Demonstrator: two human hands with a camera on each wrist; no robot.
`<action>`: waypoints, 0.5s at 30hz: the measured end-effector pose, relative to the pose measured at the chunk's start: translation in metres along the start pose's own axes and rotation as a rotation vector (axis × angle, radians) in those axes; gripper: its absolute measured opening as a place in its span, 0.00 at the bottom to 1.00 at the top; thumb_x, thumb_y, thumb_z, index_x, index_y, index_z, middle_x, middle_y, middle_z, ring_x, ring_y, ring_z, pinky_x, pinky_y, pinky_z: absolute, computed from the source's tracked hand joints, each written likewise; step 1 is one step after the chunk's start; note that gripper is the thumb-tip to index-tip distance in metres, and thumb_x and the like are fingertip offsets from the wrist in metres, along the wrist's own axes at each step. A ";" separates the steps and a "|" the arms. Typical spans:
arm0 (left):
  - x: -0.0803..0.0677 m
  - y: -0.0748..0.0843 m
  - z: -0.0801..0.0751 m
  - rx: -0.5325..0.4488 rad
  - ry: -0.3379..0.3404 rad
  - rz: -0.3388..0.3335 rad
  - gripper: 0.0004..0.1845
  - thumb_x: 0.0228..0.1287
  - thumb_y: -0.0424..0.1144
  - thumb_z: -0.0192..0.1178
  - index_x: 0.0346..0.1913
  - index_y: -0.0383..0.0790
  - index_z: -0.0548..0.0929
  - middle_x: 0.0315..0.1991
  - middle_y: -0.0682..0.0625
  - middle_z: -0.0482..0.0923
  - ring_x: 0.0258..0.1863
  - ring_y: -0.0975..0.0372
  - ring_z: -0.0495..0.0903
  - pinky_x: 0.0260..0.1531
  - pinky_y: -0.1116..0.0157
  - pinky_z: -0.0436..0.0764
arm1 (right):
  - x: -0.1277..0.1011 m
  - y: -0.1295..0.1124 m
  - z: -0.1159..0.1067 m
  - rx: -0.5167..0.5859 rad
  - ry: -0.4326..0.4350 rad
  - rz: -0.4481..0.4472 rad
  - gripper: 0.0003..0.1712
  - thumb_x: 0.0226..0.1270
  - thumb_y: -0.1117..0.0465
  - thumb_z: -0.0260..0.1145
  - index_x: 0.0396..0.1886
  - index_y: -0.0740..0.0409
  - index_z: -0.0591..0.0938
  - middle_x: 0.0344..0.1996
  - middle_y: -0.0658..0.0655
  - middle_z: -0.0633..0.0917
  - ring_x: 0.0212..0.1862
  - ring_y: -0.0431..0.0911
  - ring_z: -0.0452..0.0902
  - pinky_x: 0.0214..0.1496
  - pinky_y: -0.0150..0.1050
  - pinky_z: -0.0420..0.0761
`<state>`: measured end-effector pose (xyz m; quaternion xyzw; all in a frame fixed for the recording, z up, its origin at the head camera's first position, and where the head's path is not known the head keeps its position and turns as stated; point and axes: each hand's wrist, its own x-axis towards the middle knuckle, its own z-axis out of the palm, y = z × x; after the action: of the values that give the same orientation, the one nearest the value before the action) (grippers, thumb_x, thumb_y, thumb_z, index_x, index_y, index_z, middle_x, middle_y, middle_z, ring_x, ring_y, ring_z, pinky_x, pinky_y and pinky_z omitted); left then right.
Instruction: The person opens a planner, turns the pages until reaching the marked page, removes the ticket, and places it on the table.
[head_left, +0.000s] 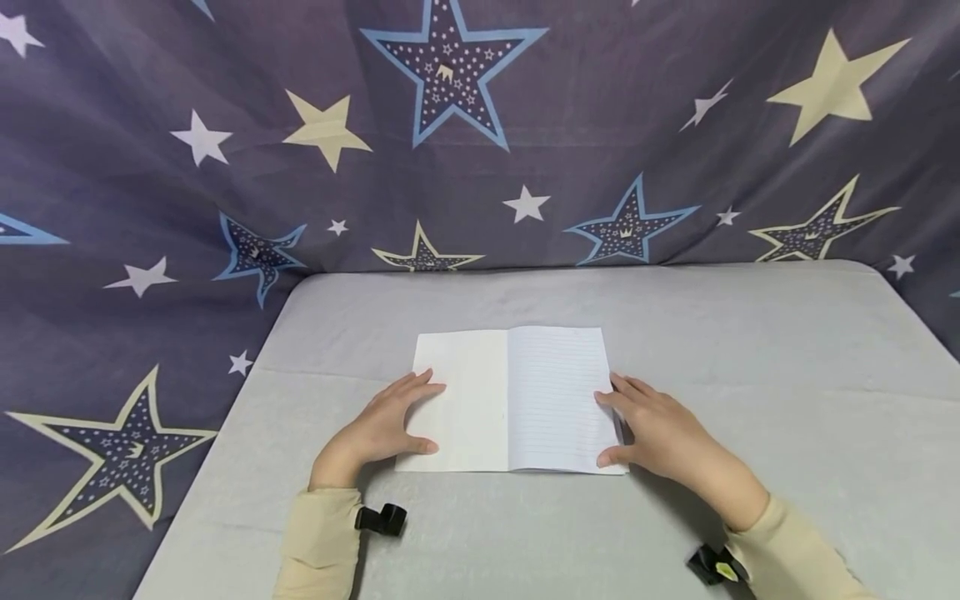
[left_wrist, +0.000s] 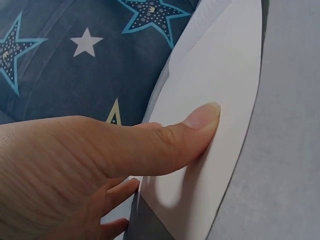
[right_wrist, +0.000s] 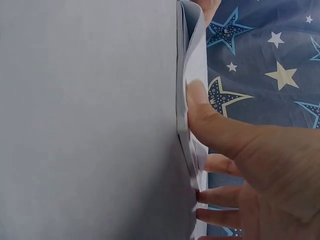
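An open notebook (head_left: 517, 400) lies flat on the grey table (head_left: 750, 350), with a blank left page and a ruled right page. My left hand (head_left: 408, 417) rests on the left page's outer edge, fingers straight and thumb near the lower corner. The left wrist view shows that thumb (left_wrist: 200, 120) pressed flat on the white page (left_wrist: 225, 65). My right hand (head_left: 626, 421) rests at the right page's outer edge. In the right wrist view its thumb (right_wrist: 197, 100) lies on the slightly raised page edges (right_wrist: 192, 45), with the fingers just beside them.
A dark blue cloth with stars (head_left: 450, 125) hangs behind and to the left of the table. Small black clips sit at each wrist (head_left: 381, 518) (head_left: 716, 565). Bare grey tabletop (right_wrist: 90, 120) surrounds the notebook.
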<state>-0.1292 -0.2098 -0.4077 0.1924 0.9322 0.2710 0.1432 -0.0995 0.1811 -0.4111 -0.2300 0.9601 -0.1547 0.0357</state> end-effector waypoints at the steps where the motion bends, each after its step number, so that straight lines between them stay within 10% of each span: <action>1: 0.000 -0.001 0.001 0.001 0.001 0.001 0.45 0.47 0.41 0.78 0.70 0.40 0.71 0.76 0.40 0.56 0.75 0.41 0.49 0.70 0.37 0.51 | 0.000 -0.001 0.001 -0.010 0.004 -0.001 0.50 0.45 0.37 0.77 0.64 0.62 0.77 0.67 0.73 0.69 0.66 0.67 0.66 0.59 0.66 0.72; 15: 0.000 0.002 0.000 0.003 0.002 0.017 0.45 0.47 0.43 0.78 0.70 0.40 0.71 0.76 0.38 0.56 0.75 0.40 0.50 0.69 0.36 0.51 | 0.001 0.012 -0.007 0.215 -0.096 -0.261 0.50 0.38 0.45 0.80 0.64 0.62 0.79 0.69 0.69 0.68 0.71 0.68 0.59 0.65 0.65 0.66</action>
<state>-0.1287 -0.2085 -0.4066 0.2001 0.9312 0.2709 0.1395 -0.1066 0.1925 -0.4086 -0.3548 0.8973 -0.2485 0.0854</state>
